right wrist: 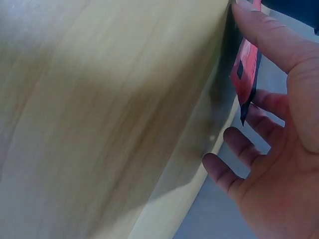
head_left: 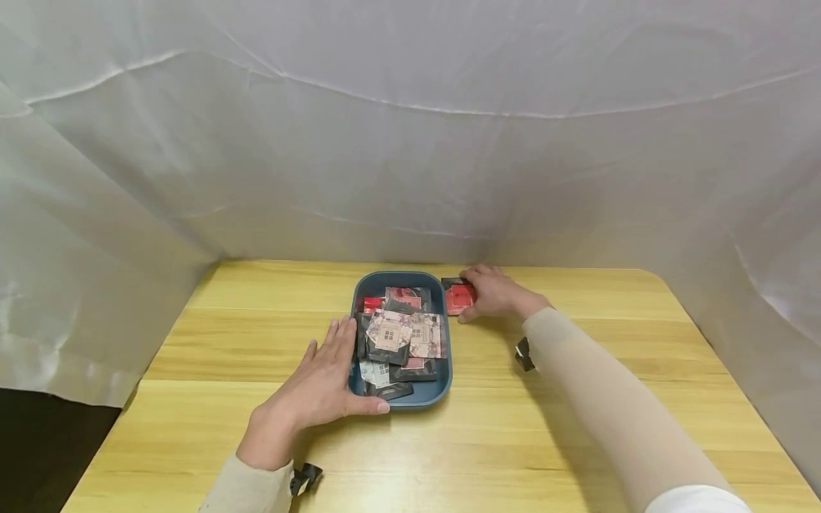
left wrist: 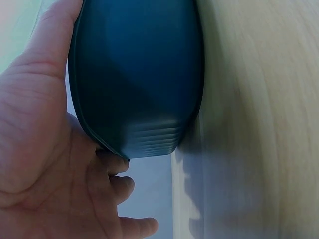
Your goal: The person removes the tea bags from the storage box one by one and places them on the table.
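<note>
A dark blue tray (head_left: 447, 385) stands on the table, filled with several small sachets (head_left: 389, 335) in black, pink, red and white. Against its left side rests my left hand (head_left: 317, 381), fingers stretched along the rim and thumb out by the near corner. The left wrist view has the tray's outer wall (left wrist: 139, 74) close beside the palm (left wrist: 45, 144). Just right of the tray's far end, my right hand (head_left: 500, 293) pinches a red and black sachet (head_left: 459, 297) by its edge. In the right wrist view this sachet (right wrist: 245, 67) is tilted between thumb and fingers.
The wooden table (head_left: 545, 442) spreads out around the tray. Pale grey sheeting (head_left: 410, 164) hangs behind the table and along both sides. A dark area (head_left: 45, 442) lies beyond the table's left edge.
</note>
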`<act>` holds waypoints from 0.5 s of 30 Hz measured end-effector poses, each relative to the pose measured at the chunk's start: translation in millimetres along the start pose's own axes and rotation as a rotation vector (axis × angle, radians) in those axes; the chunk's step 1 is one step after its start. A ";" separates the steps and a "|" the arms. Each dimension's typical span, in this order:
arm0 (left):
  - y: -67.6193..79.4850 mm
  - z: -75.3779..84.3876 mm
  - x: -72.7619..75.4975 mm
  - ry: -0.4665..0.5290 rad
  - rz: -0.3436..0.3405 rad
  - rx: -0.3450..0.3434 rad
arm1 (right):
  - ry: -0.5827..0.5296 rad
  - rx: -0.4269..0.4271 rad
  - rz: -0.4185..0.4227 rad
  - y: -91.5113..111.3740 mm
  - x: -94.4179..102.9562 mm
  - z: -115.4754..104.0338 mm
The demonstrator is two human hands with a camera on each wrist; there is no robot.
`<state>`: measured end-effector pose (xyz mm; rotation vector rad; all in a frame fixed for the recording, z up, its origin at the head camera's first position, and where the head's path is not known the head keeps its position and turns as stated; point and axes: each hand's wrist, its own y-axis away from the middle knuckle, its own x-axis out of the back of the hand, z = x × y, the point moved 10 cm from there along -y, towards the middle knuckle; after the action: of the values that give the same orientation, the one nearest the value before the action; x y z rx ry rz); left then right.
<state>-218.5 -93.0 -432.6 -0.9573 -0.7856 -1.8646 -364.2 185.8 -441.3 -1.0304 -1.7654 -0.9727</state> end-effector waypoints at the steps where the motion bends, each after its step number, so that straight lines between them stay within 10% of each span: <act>1: 0.3 0.1 -0.2 0.000 0.000 0.001 | 0.003 0.000 -0.005 -0.1 -1.0 -0.1; 15: 2.3 2.8 -1.6 0.009 -0.007 0.008 | 0.013 0.004 -0.047 -2.3 -8.0 0.9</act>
<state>-215.1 -91.0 -432.2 -0.9411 -0.7919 -1.8694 -364.2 183.7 -449.4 -0.9816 -1.7879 -1.0024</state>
